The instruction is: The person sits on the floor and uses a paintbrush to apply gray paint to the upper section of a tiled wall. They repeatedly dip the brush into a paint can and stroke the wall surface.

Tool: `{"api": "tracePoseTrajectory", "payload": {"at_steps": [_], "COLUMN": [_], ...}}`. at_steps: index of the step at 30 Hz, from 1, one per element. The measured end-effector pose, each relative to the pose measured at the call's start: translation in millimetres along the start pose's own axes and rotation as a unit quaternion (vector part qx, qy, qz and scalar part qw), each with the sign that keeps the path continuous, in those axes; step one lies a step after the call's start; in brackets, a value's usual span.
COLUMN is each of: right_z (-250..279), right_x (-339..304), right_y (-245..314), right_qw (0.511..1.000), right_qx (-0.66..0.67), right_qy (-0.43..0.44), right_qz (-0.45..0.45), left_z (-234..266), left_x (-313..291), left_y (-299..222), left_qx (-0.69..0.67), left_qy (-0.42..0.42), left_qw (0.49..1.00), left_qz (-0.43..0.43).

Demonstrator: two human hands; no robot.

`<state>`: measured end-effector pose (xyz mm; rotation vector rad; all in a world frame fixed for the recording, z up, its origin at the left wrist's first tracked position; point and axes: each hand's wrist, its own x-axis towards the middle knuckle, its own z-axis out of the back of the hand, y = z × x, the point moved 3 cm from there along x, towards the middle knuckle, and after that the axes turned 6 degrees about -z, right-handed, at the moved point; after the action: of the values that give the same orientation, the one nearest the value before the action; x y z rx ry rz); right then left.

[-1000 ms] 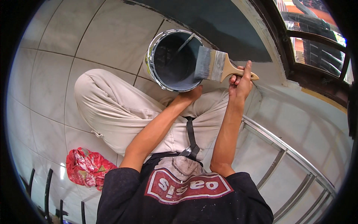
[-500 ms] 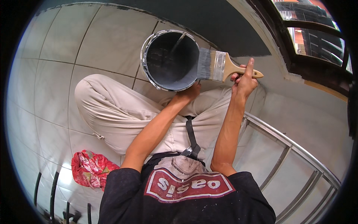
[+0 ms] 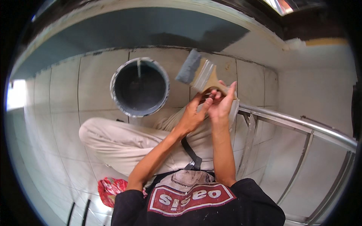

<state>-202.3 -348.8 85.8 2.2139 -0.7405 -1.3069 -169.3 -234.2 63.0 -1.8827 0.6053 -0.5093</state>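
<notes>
A wide paintbrush (image 3: 205,75) with grey-loaded bristles and a pale wooden handle points up and left, held just right of the bucket. My right hand (image 3: 221,105) is at its handle, palm turned up, one finger stretched along it and the others curled. At the handle's neck, the fingers of my left hand (image 3: 193,115) close in, near the right fingertips; slight blur hides the exact contact. A round bucket (image 3: 113,90) with a paint-smeared rim stands on the floor tiles to the left. It holds dark grey paint (image 3: 139,92), and a stick (image 3: 138,67) leans inside it.
Ahead runs a low wall strip painted dark grey (image 3: 124,32), unpainted toward the right. An aluminium ladder (image 3: 279,118) lies to my right. A crumpled red plastic bag (image 3: 111,190) is by my left elbow, with dark bars (image 3: 86,211) nearby. My crossed legs (image 3: 120,145) lie behind the bucket.
The brush has moved away from the bucket's rim and tilted. My left hand has left the bucket's near side and come up to the brush handle. The view has shifted.
</notes>
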Motion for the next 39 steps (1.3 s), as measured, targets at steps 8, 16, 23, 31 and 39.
{"api": "tracePoseTrajectory", "payload": {"at_steps": [8, 16, 23, 31, 39], "right_z": [32.0, 65.1, 72.8, 69.9, 70.5], "right_x": [-8.0, 14.2, 79.5, 138.9, 172.4], "right_y": [16.3, 87.0, 95.9, 101.8, 100.9], "right_qw": [0.996, 0.957, 0.947, 0.903, 0.89], "right_qx": [0.018, -0.243, -0.285, -0.394, -0.408], "right_qy": [0.081, 0.121, 0.071, -0.059, -0.084], "right_qz": [0.023, 0.103, 0.131, 0.164, 0.185], "left_z": [-43.5, -79.8, -104.6, -106.3, -108.6], "left_x": [43.3, 96.5, 148.0, 184.3, 204.1], "left_y": [22.6, 48.1, 88.5, 142.0, 161.1], "left_qx": [-0.1, -0.093, -0.122, -0.094, -0.102], "left_qy": [-0.075, 0.019, 0.029, 0.024, 0.033], "left_qw": [0.989, 0.97, 0.944, 0.937, 0.935], "left_qz": [0.082, 0.223, 0.306, 0.335, 0.338]}}
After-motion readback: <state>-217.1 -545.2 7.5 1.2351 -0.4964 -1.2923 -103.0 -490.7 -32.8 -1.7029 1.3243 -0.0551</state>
